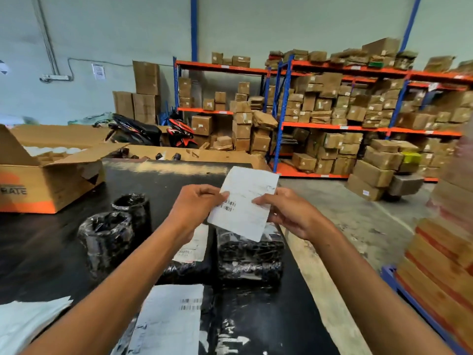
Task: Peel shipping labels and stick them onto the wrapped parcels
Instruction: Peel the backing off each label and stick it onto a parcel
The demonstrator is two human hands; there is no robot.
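Box-laden orange shelving (pixel 332 126), pale wall (pixel 102 34)

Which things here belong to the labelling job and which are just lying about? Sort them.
In the job: shipping label held by left hand and right hand; unlabelled wrapped parcel; labelled parcel.

Lying about: open carton; motorbike; shelf boxes.

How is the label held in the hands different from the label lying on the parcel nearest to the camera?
The held label is up in the air, tilted, pinched by the left hand and right hand; the near label lies flat on a black wrapped parcel. The held label looks smaller, being farther away. Both are white with barcodes.
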